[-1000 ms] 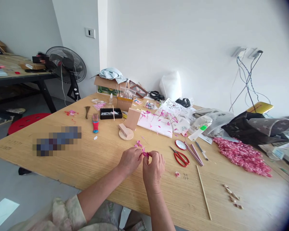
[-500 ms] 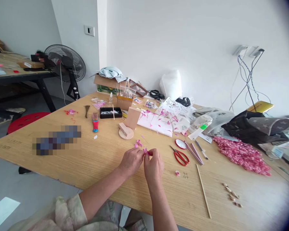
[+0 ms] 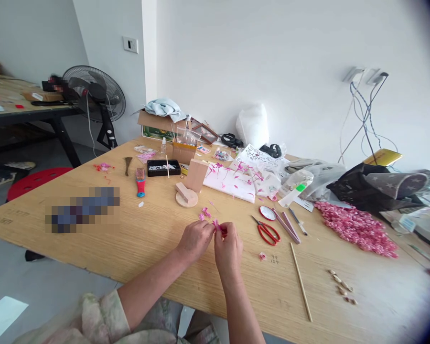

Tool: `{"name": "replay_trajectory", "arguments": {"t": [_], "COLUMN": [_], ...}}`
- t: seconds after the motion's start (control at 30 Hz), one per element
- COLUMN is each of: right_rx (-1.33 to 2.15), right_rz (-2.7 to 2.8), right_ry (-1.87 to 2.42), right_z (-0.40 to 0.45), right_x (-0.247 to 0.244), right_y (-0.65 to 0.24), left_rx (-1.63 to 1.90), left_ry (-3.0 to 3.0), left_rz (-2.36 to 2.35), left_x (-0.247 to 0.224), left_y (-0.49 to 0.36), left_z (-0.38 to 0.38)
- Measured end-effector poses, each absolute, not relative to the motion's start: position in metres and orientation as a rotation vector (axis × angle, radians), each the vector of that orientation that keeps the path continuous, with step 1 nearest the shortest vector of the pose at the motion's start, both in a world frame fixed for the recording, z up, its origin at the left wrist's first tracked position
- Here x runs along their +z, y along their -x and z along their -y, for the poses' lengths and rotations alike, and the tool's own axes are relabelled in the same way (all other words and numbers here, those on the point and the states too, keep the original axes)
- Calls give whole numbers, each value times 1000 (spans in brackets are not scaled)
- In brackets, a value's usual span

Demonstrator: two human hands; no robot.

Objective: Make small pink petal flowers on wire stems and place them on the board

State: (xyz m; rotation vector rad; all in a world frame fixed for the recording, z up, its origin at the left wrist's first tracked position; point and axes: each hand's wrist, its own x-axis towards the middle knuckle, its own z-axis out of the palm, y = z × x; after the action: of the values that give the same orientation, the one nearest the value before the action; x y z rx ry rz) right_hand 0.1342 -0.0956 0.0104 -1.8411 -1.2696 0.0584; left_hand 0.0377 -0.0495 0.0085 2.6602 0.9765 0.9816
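Both hands meet over the table (image 3: 154, 248), tips almost together; whether either one rests on the wood cannot be told.

Left hand (image 3: 195, 240): forearm enters from lower left, bare below a patterned sleeve (image 3: 105, 310), and slants up to the right. Back of the hand uppermost, fingers bent and directed rightward, tips brought together at a small pink petal piece (image 3: 216, 223).

Right hand (image 3: 229, 248): forearm rises from the bottom edge, leaning slightly left. Thumb points up along the inner side; index finger arches over to meet it. Remaining fingers curl loosely on the outer side.

Finger state: both hands closed in a fine pinch on the petal piece, which sits between the two sets of fingertips. Its lower part is covered by them; exact contact not resolvable.

Surroundings: loose pink petals (image 3: 205, 212) lie on the table just beyond the fingertips. Behind these, a round wooden disc (image 3: 186, 199) carries a wooden bar (image 3: 187, 192). Red-handled scissors (image 3: 268, 234) lie to the right of the right hand, blades pointing away and leftward. A pink curl (image 3: 263, 256) lies nearer the wrist, with a thin wooden stick (image 3: 301, 282) farther right.
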Motion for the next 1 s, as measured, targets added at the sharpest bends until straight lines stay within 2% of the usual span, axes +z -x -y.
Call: {"name": "replay_trajectory", "arguments": {"t": [0.27, 0.6, 1.0], "right_rx": [134, 48, -247], "right_rz": [1270, 1327, 1454], "right_ry": [1673, 1602, 1667], "right_z": [100, 101, 104], "right_x": [13, 16, 36], "right_y": [-136, -135, -128], "left_rx": [1209, 1266, 1352], "left_ry": [-2544, -2115, -2317], "left_rz": [-864, -837, -760], "left_x": [10, 16, 11], "left_y": [-33, -34, -33], "left_z": [46, 48, 48]}}
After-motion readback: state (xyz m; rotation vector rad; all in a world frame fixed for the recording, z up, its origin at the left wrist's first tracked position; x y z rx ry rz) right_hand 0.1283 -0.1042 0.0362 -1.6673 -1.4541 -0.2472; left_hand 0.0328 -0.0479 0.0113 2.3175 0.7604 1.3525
